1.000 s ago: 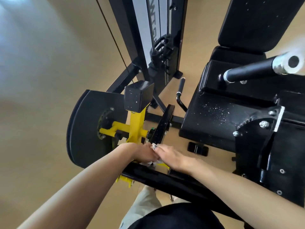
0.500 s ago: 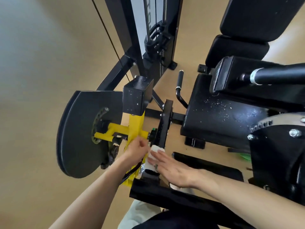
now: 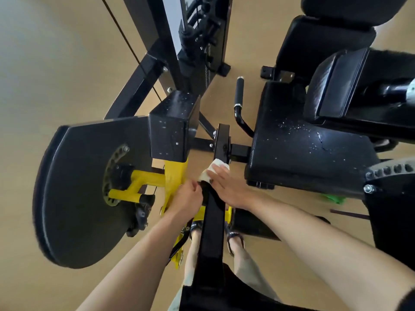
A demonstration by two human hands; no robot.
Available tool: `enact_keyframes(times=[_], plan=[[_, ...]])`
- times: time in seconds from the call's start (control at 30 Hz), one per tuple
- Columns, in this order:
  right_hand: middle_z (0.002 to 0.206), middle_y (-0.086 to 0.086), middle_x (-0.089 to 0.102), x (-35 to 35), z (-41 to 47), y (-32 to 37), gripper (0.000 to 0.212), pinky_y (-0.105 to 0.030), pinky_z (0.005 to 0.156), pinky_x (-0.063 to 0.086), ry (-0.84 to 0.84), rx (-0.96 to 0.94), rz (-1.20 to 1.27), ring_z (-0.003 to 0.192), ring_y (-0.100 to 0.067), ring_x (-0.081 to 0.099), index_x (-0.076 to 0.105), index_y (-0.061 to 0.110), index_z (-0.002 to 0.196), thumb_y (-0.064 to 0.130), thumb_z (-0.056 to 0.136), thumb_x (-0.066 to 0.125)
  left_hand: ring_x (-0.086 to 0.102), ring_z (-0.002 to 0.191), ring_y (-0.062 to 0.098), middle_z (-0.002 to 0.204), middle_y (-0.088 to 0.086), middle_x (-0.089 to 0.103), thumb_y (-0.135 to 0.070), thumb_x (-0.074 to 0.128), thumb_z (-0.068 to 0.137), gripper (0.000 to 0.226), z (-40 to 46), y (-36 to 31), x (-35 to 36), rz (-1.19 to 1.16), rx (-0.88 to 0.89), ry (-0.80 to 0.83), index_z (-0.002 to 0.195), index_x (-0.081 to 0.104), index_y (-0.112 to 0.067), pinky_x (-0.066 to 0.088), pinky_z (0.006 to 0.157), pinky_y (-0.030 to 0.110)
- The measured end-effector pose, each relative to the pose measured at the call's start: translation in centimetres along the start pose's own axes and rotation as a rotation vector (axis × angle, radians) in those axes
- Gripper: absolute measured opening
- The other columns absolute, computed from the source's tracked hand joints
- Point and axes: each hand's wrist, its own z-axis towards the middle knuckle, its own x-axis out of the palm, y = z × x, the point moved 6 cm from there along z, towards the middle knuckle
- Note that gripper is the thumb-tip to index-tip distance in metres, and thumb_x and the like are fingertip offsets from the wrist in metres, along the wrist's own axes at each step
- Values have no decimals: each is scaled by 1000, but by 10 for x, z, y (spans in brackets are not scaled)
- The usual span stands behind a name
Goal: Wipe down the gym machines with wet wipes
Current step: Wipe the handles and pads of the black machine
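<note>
Right hand (image 3: pixel 233 189) pushed wipe (image 3: pixel 213 170) forward (up bar).

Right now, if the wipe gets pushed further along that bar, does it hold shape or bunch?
Likely bunches: the wipe already sits crumpled and folded under the right hand's flat fingers. Probably limp and light, since it drapes over the black bar edge. The left hand curls by the bar; whether it grips is unclear.

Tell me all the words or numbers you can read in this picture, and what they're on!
Sandal straps: white lettering on both, too small and blurred to read.
Weight stack panel: no letters show on it here.
Wet wipe, yellow arm, round black plate, seat pad: no words or numbers on any.
Nothing can be read for sure.
</note>
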Motion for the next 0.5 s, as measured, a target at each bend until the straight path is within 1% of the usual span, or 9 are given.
enact_keyframes(times=[0.07, 0.13, 0.17, 0.23, 0.3, 0.37, 0.4, 0.47, 0.5], plan=[[170, 8, -12, 3, -11, 9, 53, -31, 126, -7, 13, -35, -4, 155, -11, -18, 11, 27, 165, 37, 113, 16, 60, 80, 26, 88, 6, 64, -24, 37, 105, 24, 2, -2, 0, 13, 42, -14, 99, 58, -14, 45, 64, 36], [166, 12, -18, 14, -40, 22, 53, -21, 120, -19, 38, -128, -35, 150, -6, -25, 6, 26, 164, 34, 113, 15, 62, 85, 28, 92, 8, 65, -20, 37, 106, 24, 1, -10, -4, 25, 97, -48, 102, 59, -10, 50, 72, 40], [166, 14, -18, 20, -57, 27, 53, -20, 118, -19, 42, -154, -18, 150, -5, -26, 4, 28, 164, 36, 113, 15, 62, 85, 28, 93, 9, 65, -18, 37, 106, 24, 2, -15, -5, 45, 119, -69, 103, 58, -8, 51, 73, 39], [167, 17, -17, 31, -82, 30, 54, -24, 123, -12, 55, -164, 29, 151, -3, -25, 2, 35, 164, 41, 112, 14, 62, 86, 30, 96, 12, 65, -16, 36, 107, 24, 6, -22, -5, 79, 149, -71, 106, 58, -6, 47, 70, 34], [167, 17, -16, 32, -75, 25, 55, -29, 126, -8, 34, -159, 8, 152, -3, -23, -1, 35, 163, 43, 111, 13, 62, 99, 32, 108, 16, 66, -17, 38, 106, 27, 14, -27, 3, 65, 173, -38, 119, 57, -4, 45, 79, 32], [170, 13, -11, 24, -39, 11, 55, -33, 128, -4, -11, -136, 23, 155, -6, -17, 0, 34, 164, 45, 111, 11, 59, 111, 32, 118, 15, 63, -19, 40, 105, 30, 24, -28, 13, 31, 185, -34, 128, 53, -5, 45, 89, 35], [171, 11, -5, 19, -18, 1, 56, -36, 129, -1, -35, -110, 44, 157, -8, -11, 5, 33, 164, 45, 110, 11, 60, 110, 32, 115, 13, 63, -20, 39, 106, 29, 31, -26, 18, 20, 192, -59, 126, 53, -7, 45, 89, 37], [172, 4, 7, 9, 24, -21, 59, -42, 129, 5, -80, -58, 10, 158, -16, 0, 15, 26, 164, 43, 108, 9, 61, 94, 31, 96, 7, 60, -21, 36, 107, 20, 44, -21, 26, 29, 227, -125, 111, 53, -12, 44, 74, 37], [172, 1, 6, 4, 41, -30, 60, -43, 128, 5, -95, -35, -52, 158, -18, 0, 15, 21, 164, 41, 108, 7, 59, 86, 29, 91, 6, 58, -22, 34, 107, 18, 51, -19, 28, 50, 236, -148, 106, 51, -14, 42, 69, 36]])
